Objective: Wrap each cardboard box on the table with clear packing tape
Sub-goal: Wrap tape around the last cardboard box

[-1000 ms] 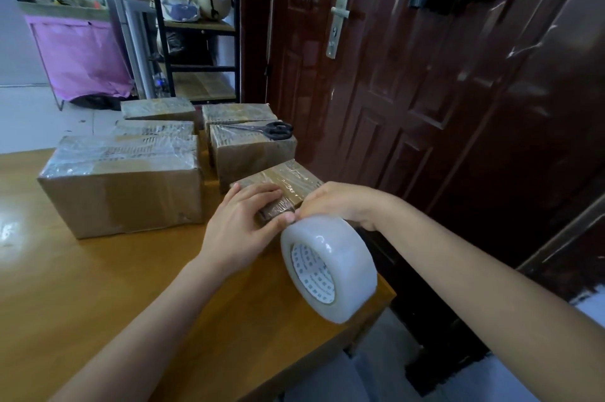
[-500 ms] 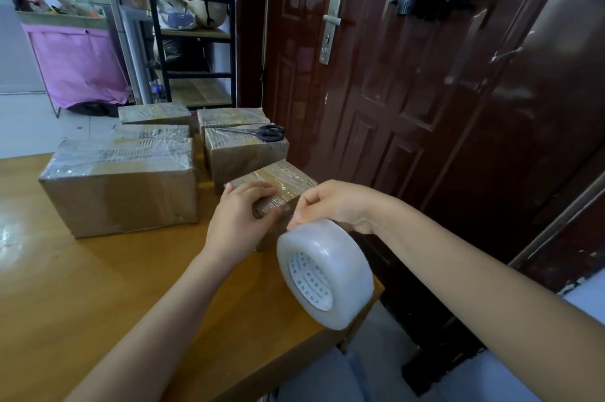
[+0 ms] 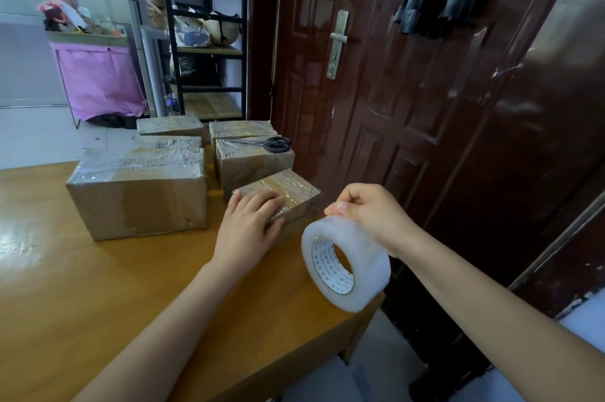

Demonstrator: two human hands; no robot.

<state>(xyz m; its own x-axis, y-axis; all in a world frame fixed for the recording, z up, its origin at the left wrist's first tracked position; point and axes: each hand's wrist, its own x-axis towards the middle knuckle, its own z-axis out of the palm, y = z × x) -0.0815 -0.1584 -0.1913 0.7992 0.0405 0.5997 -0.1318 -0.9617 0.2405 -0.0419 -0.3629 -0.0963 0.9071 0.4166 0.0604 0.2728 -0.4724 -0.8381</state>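
The left hand (image 3: pixel 247 228) lies flat, fingers straight, pressing on the near end of a small cardboard box (image 3: pixel 288 192) at the right edge of the wooden tabletop (image 3: pixel 98 297). The right hand (image 3: pixel 370 208) is curled, pinching the top of a roll of clear tape (image 3: pixel 343 265) held just beside that box (the roll hangs past the tabletop's edge). Behind stand more boxes, glossy with tape: a big box (image 3: pixel 137 192) to the left, and a middle box (image 3: pixel 252 162) carrying black scissors (image 3: pixel 273 143).
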